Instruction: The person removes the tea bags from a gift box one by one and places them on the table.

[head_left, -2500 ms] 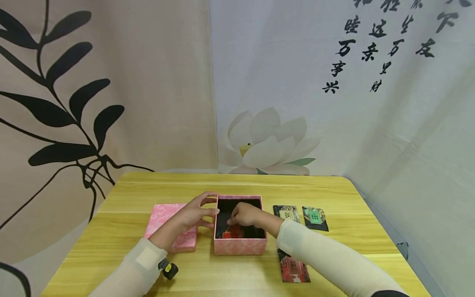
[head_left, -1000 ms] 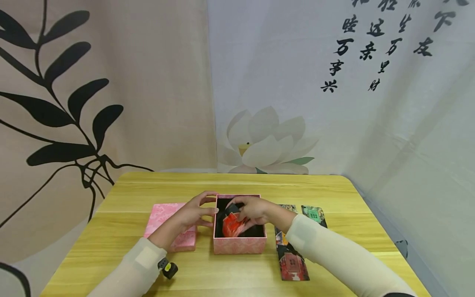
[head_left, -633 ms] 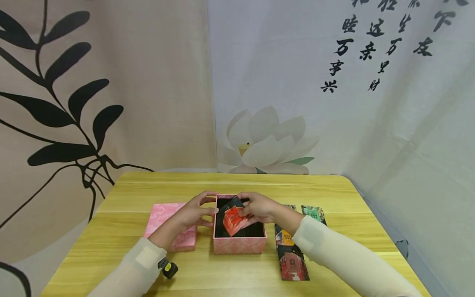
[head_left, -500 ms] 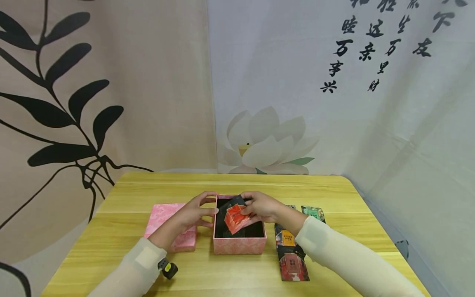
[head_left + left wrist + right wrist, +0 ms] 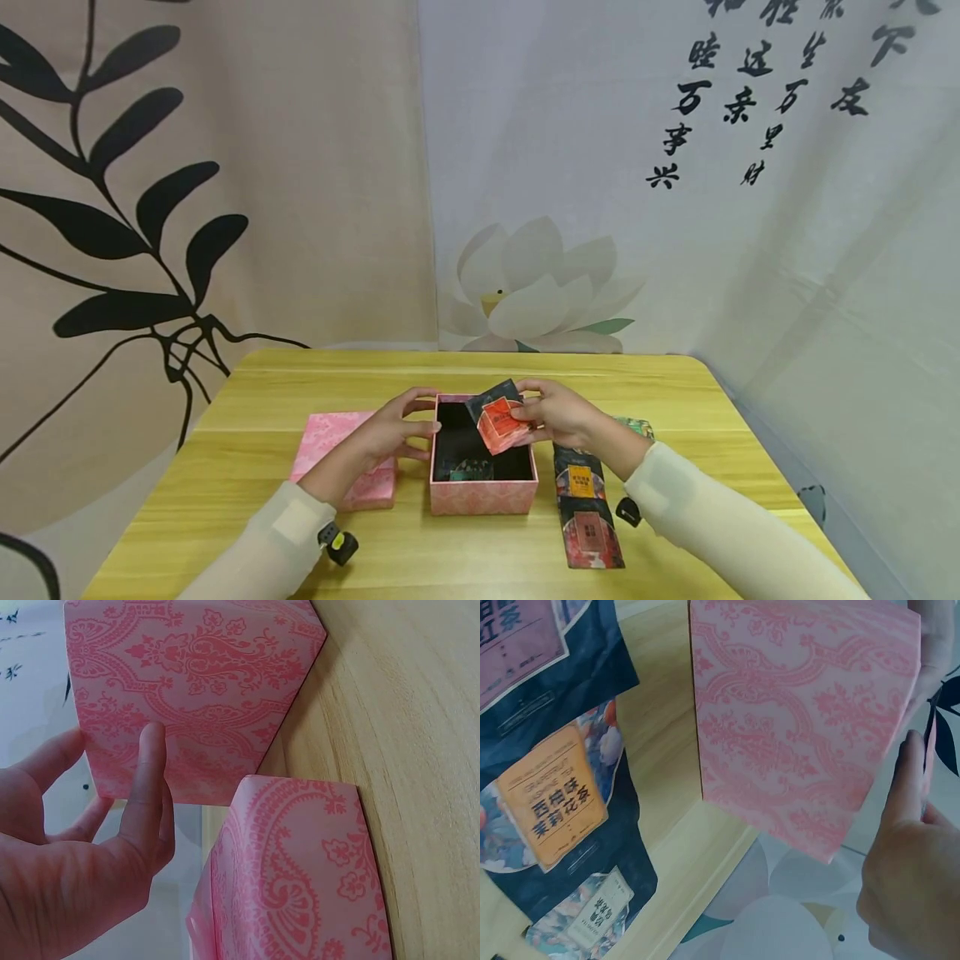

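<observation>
In the head view, my right hand (image 5: 558, 417) pinches a black and red tea packet (image 5: 495, 422) by its right edge. The packet is tilted and overlaps the right rim of a pink patterned box (image 5: 483, 498). Seen from the right wrist, that packet is a thin edge (image 5: 930, 742) between thumb and fingers. My left hand (image 5: 393, 429) has its fingers spread against the box's left wall; the left wrist view shows its fingers (image 5: 152, 750) extended along that pink side. Inside the box, whose interior is black, a dark packet with green print (image 5: 471, 470) lies near the front wall.
Left of the box lies a pink patterned lid (image 5: 330, 437), partly under my left forearm. To the right are tea packets with an orange label (image 5: 581, 480) and a dark red label (image 5: 590, 533). A green packet (image 5: 637, 426) behind is partly hidden by my right arm.
My right hand has picked the red tea packet out of the box and moved it up and right, uncovering the green-printed packet inside. My left hand stays at the box wall.
</observation>
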A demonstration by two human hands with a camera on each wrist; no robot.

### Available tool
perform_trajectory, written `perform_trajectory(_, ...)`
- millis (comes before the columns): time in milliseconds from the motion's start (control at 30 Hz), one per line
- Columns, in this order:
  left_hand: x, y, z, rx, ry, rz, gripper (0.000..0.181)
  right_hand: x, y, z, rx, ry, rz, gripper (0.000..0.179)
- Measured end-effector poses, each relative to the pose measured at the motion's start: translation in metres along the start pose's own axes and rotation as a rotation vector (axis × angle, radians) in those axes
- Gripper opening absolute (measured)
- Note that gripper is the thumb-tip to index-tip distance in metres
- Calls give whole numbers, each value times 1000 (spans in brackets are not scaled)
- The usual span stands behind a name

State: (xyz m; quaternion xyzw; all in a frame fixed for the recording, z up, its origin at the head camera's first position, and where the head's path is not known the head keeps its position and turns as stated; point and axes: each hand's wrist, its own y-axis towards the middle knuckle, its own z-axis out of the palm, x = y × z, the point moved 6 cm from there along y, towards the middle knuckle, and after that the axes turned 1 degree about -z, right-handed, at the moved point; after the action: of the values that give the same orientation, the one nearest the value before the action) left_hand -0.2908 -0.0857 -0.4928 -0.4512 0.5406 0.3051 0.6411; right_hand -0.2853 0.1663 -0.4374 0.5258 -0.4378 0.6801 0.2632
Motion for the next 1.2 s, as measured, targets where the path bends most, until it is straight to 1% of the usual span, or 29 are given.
perform_trajectory(200,0,0,1,1,16,-2,58,1,-8,-16,-28,28,-37,33)
perform_trajectory(400,0,-1,1,0,17,-4,61,1,-21,-36,-111,29,-51,32)
perform_trajectory(533,0,0,0,-16,7,-8,64,-1,-32,-51,-163,32,-53,29)
perform_trajectory(767,1,0,0,-25,13,-13,64,-11,-51,-74,-234,50,-26,28)
perform_trajectory(1033,2,-2,-2,-27,8,-21,63,-23,-72,-98,-244,90,-26,24)
perform_trajectory(1200,2,0,-2,-23,10,-23,60,-34,-90,-115,-296,81,-18,21)
